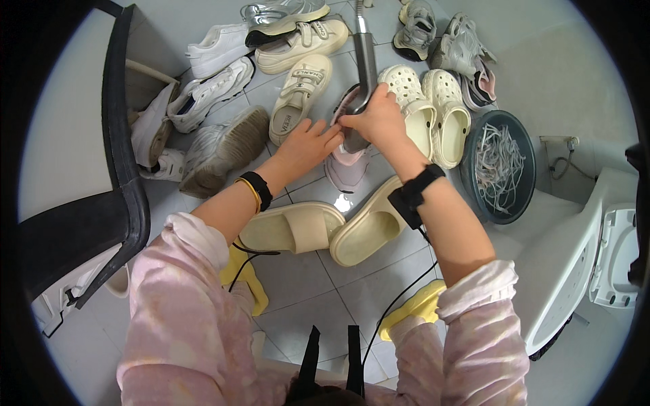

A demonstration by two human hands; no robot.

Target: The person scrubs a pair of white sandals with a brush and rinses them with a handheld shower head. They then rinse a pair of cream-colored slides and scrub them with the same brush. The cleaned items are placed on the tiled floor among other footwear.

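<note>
My right hand [378, 119] is closed around the grey handheld shower head [364, 71] at its bend, thumb on the near side. The shower head points down over a pink and white sneaker [348, 172], hiding much of it. My left hand [304, 149] is palm down at the sneaker's left side, fingers apart. Its fingertips come close to the shoe; whether they touch it I cannot tell. Beyond my left fingers lies a cream strap shoe [299, 96]. Cream clogs [421, 111] stand right of my right hand. Beige slides [304, 228] lie nearer to me.
Several white and grey shoes [218, 91] crowd the left, one on its side [223, 152]. A dark basin [530, 167] on the right holds white laces [500, 165]. Grey sneakers [416, 30] stand at the back. White toilet [569, 254] at right; black-edged furniture [134, 213] at left.
</note>
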